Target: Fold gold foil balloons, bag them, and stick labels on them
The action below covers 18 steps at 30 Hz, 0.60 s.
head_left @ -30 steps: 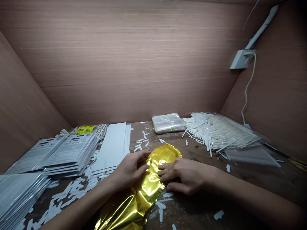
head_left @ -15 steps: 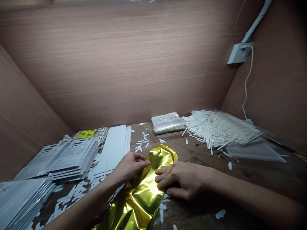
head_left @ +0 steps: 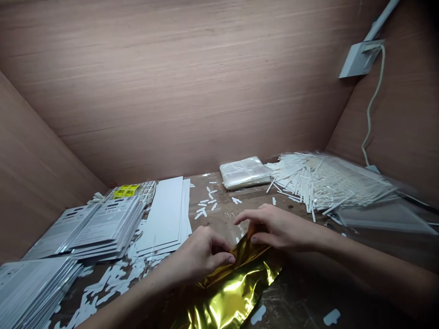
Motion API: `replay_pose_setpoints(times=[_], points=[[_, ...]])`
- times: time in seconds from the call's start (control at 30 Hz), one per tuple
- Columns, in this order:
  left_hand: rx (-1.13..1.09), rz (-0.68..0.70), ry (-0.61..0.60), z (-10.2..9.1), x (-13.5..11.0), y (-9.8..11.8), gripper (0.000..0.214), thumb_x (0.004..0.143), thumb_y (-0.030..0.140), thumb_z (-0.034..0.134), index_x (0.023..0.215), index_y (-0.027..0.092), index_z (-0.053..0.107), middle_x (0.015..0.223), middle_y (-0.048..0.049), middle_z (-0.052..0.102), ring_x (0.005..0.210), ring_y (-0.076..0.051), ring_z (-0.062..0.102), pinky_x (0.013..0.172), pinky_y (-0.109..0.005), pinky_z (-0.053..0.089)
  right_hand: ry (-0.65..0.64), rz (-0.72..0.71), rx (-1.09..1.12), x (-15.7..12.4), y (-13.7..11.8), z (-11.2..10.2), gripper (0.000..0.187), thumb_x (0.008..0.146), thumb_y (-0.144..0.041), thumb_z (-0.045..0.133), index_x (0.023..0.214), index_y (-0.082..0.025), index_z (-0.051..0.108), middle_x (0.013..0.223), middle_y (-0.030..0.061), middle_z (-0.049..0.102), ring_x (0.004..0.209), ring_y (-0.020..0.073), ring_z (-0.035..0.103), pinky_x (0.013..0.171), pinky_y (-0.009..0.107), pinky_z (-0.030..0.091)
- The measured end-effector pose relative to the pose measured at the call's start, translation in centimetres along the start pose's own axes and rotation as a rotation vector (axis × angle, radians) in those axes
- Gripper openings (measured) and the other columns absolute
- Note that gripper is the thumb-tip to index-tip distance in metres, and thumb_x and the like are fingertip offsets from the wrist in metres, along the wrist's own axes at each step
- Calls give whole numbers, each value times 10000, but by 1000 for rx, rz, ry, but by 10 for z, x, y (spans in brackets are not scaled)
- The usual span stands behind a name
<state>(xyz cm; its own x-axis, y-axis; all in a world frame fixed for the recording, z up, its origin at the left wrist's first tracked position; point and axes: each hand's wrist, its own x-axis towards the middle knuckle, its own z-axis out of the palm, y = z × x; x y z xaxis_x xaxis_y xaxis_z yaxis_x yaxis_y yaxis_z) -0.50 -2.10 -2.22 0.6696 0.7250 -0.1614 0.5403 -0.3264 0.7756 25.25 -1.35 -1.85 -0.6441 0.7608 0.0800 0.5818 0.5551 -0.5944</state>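
Note:
A crumpled gold foil sheet (head_left: 229,292) lies on the worn table (head_left: 302,292) right in front of me. My left hand (head_left: 202,256) pinches a fold of the foil between thumb and fingers. My right hand (head_left: 274,227) grips the foil's far end with thumb and lower fingers, index finger stretched out above it. The foil's upper part is folded over between the two hands.
Stacks of printed grey packets (head_left: 92,224) and white cards (head_left: 168,212) lie at the left. A wad of clear bags (head_left: 245,172) and a heap of white sticks (head_left: 308,180) under plastic sit behind. White scraps litter the table. Wooden walls enclose three sides.
The foil's rounded far end, flat a second ago, is now folded toward me. My left hand went from flat to pinching; my right hand lifted and grips the fold. The view shifted left.

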Motion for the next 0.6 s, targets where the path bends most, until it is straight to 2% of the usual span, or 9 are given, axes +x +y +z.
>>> replay_pose_setpoints(times=[0.07,0.17,0.2,0.27,0.4,0.47,0.53,0.6], points=[[26,-25,68,4,-3,-3,215,877,341,677,1000,189,767,870,-31,722,737,-171,589,666,-271,429,-17,49,46,0,1,-6,405,877,-127,639,1263,-249,639,922,9,753,827,171,682,774,288,504],[48,-100,141,5,-9,-9,514,782,349,781,1261,217,650,1068,-62,706,882,-222,637,732,-297,477,35,111,-65,2,11,-16,385,862,-147,665,1231,-255,652,885,1,726,819,170,666,740,270,465],[55,-131,136,4,-10,-10,545,774,342,784,1282,225,626,1061,-57,698,877,-222,637,726,-297,476,45,142,-106,2,16,-19,387,863,-162,671,1237,-260,649,873,0,716,820,174,661,737,273,456],[75,-183,109,-1,-12,-13,455,808,341,742,1234,228,631,972,-32,685,819,-207,622,686,-290,455,48,212,-163,3,30,-26,389,870,-198,682,1251,-257,638,851,1,702,810,185,653,717,278,443],[140,-180,134,-16,-10,-22,357,860,369,683,1177,216,625,937,-26,651,812,-206,594,679,-296,422,33,306,-243,5,54,-29,367,891,-256,680,1255,-233,636,864,24,703,843,222,659,716,303,457],[156,-171,170,-22,-8,-28,349,867,353,672,1176,204,608,971,-38,647,863,-219,599,731,-314,435,78,275,-333,5,54,-21,400,904,-235,666,1301,-202,625,961,65,720,933,255,660,785,344,482],[140,-167,186,-24,-6,-35,370,875,333,659,1204,186,576,991,-52,653,894,-230,612,783,-336,450,178,173,-466,3,40,-6,373,921,-166,628,1293,-167,646,1152,126,701,1089,295,618,884,396,484],[112,-148,195,-24,-3,-40,443,881,325,653,1274,170,522,1006,-66,668,918,-241,629,812,-351,461,251,34,-558,1,16,14,267,938,-97,564,1154,-153,712,1269,149,656,1158,304,569,912,409,477]])
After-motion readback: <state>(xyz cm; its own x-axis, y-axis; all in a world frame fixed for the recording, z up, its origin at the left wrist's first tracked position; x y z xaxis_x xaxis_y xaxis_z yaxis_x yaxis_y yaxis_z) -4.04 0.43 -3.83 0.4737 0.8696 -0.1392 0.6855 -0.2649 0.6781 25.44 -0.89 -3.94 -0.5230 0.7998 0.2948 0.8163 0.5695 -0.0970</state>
